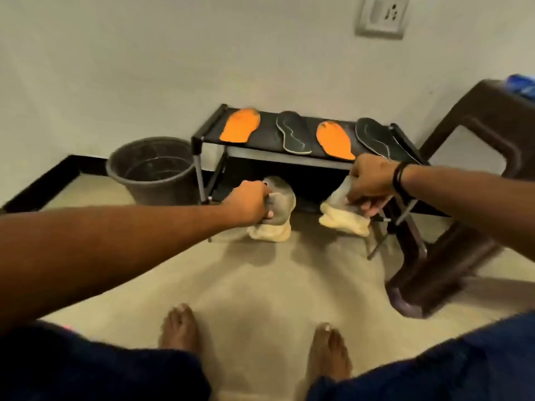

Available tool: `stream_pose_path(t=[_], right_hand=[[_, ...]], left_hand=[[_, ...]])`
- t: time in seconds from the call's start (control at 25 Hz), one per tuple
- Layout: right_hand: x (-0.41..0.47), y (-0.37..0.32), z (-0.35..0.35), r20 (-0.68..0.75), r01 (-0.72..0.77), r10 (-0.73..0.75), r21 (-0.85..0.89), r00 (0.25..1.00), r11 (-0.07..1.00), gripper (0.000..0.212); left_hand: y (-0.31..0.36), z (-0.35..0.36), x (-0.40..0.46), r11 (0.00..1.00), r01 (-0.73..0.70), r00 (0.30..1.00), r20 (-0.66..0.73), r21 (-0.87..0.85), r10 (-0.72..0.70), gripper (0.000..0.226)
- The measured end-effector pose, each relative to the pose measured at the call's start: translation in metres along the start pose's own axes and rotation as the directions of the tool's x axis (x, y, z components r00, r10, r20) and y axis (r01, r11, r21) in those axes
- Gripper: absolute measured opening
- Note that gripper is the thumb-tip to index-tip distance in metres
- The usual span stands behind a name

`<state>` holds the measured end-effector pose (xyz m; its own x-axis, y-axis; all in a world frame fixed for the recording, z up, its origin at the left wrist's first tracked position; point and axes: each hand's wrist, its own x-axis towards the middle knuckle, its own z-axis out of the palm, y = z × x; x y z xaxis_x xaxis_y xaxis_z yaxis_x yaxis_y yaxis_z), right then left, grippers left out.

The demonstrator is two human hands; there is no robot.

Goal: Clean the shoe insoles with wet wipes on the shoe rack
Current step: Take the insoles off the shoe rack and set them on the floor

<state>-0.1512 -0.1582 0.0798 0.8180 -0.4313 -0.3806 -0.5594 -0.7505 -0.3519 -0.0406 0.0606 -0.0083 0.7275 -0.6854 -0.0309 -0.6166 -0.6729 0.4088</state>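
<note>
A low black shoe rack stands against the wall. On its top lie two orange insoles and two dark insoles, alternating. In front of the rack's lower shelf, my left hand grips a grey shoe with a cream sole by its heel. My right hand grips a second such shoe by its upper. Both shoes sit at floor level, toes down and blurred.
A black bucket stands left of the rack. A dark brown plastic stool stands to the right, with a blue pack on its top. My bare feet rest on the beige floor.
</note>
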Motion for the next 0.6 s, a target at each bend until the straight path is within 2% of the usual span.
stream_pose_path(t=[0.16,0.24,0.36,0.48,0.6], right_hand=[[-0.058,-0.053,-0.012,0.013,0.125,-0.127,0.096,0.992,0.987,0.021],[-0.079,-0.079,-0.017,-0.001,0.181,-0.183,0.158,0.983,0.971,0.020],[-0.097,-0.119,-0.012,0.064,0.260,-0.286,0.265,0.956,0.929,0.025],[-0.087,-0.167,0.017,0.202,0.317,-0.365,0.234,0.909,0.919,0.032],[-0.071,-0.207,0.062,0.251,0.378,-0.411,0.172,0.876,0.910,0.030]], left_hand=[[-0.008,-0.002,-0.075,0.991,0.121,0.989,-0.084,-0.060,-0.126,0.029],[-0.018,0.003,-0.095,0.981,0.181,0.981,-0.057,-0.070,-0.185,0.030],[-0.019,0.018,-0.106,0.979,0.204,0.978,0.048,0.029,-0.205,0.038],[-0.006,0.049,-0.107,0.977,0.204,0.978,0.052,-0.064,-0.201,0.037],[0.010,0.082,-0.116,0.947,0.302,0.953,0.049,-0.110,-0.299,0.035]])
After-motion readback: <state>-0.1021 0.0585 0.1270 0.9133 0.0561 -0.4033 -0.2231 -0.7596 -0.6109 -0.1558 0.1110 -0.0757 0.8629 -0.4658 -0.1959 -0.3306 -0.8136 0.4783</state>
